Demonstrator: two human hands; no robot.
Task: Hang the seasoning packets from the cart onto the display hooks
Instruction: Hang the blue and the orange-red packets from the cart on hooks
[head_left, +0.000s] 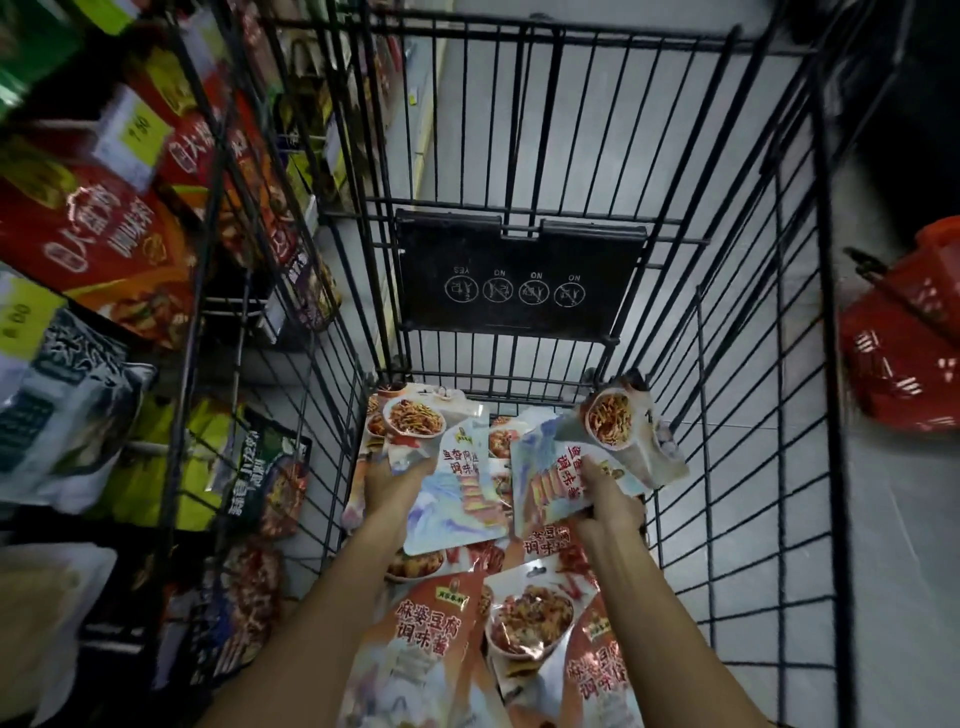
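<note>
Both my arms reach down into the black wire cart (753, 467). My left hand (387, 480) grips a pale blue-and-white seasoning packet (457, 493) with red characters and a noodle picture. My right hand (605, 499) grips a similar packet (613, 447) by its lower edge, lifted and tilted toward the cart's right wall. More packets lie loose on the cart floor beneath, among them orange ones (421, 639) close to me. The display hooks with hanging packets (104, 249) are on the rack at the left.
A black fold-down seat panel (519, 275) with warning icons stands at the cart's far end. Yellow price tags (140, 130) hang on the left rack. A red shopping basket (909, 338) sits on the grey tiled floor at the right.
</note>
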